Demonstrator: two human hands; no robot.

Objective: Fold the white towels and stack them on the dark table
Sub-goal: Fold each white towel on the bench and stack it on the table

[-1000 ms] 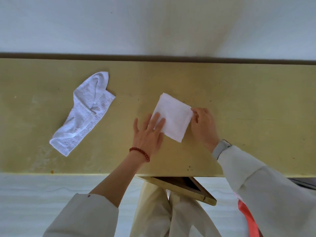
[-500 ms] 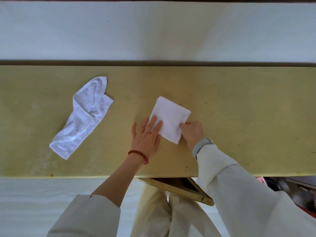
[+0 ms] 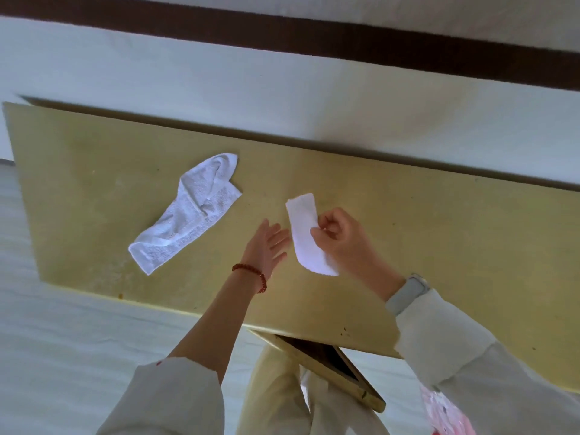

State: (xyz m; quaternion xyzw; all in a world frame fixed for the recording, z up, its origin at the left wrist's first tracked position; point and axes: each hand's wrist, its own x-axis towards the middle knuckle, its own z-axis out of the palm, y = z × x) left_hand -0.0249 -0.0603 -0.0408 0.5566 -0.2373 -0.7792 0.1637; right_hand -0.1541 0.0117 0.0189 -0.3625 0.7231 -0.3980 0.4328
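Presently the right hand [image 3: 340, 238] pinches the folded towel [image 3: 303, 232] above the table [image 3: 439, 246], the left hand [image 3: 266, 246] spread beside it; stacking appears next, while the crumpled towel [image 3: 188, 211] awaits folding.

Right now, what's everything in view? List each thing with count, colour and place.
folded towel: 1, white, held above the table's middle by the right hand
loose towel: 1, white, crumpled, lying on the table's left part
table: 1, yellowish top, across the middle of the view
frame: 1, yellowish with dark inside, under the table's near edge
bracelet: 1, red beads, left wrist
watch: 1, grey band, right wrist
left hand: open, beside the folded towel
right hand: pinches the folded towel
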